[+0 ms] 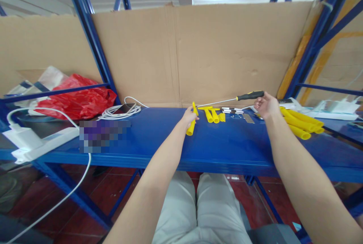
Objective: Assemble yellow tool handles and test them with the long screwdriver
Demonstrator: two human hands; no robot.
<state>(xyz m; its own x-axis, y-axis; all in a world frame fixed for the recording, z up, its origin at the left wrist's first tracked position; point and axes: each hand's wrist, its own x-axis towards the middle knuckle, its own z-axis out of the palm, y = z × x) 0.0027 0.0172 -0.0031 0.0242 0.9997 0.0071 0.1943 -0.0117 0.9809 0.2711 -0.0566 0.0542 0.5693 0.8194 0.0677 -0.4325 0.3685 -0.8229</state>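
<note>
My left hand (189,118) is closed around a yellow plastic tube-shaped part (191,128), held tilted over the blue bench. At the right, my right hand (267,105) grips the end of the black handle of a long screwdriver (249,95). Its thin metal shaft runs leftward, and the tip meets the upper part of the yellow piece; whether it touches a screw is too small to tell. Just right of my left hand lie several more yellow tube parts (212,116). Near my right forearm rests a pile of longer yellow tubes (302,123).
White-and-black pens or markers (231,110) and a small metal plate (248,118) lie on the blue bench (159,138). A red plastic bag (81,94), coiled white cable (119,112) and power strip (48,144) occupy the left. Cardboard (221,51) backs the bench.
</note>
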